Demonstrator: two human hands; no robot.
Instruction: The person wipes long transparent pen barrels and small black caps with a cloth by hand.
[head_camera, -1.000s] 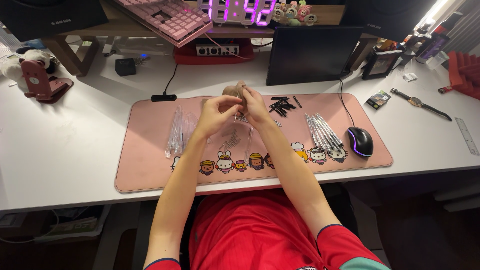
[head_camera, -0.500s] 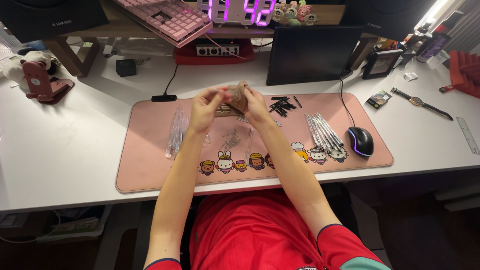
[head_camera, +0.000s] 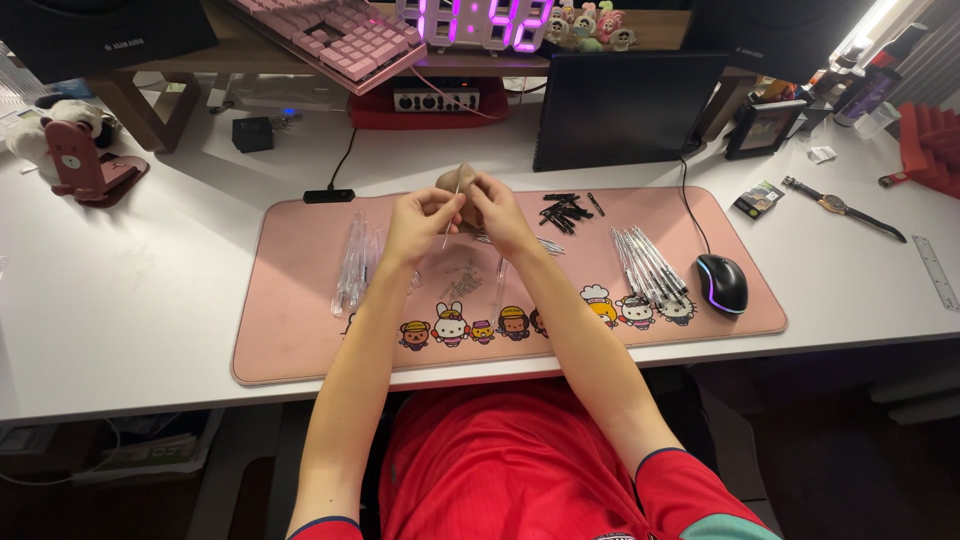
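The thin pen refill (head_camera: 452, 212) sits pinched between the fingertips of our left hand (head_camera: 420, 222) and right hand (head_camera: 498, 218), both closed on it, raised above the far middle of the pink desk mat (head_camera: 300, 340). We cannot tell what the small brownish thing behind the fingers is.

On the mat just below the hands lie small springs (head_camera: 462, 280), loose and tiny. Clear pen barrels (head_camera: 355, 265) lie toward the mat's left edge, black pen caps (head_camera: 565, 210) near its far edge, and a row of assembled pens (head_camera: 648, 268) toward the right edge, beside the computer mouse (head_camera: 722, 283).

The risks, as we judge them: the refill could slip from so light a pinch and drop among the springs, scattering them; a forearm swung sideways could roll the barrels or pens off the mat onto the white worktop (head_camera: 120, 300).
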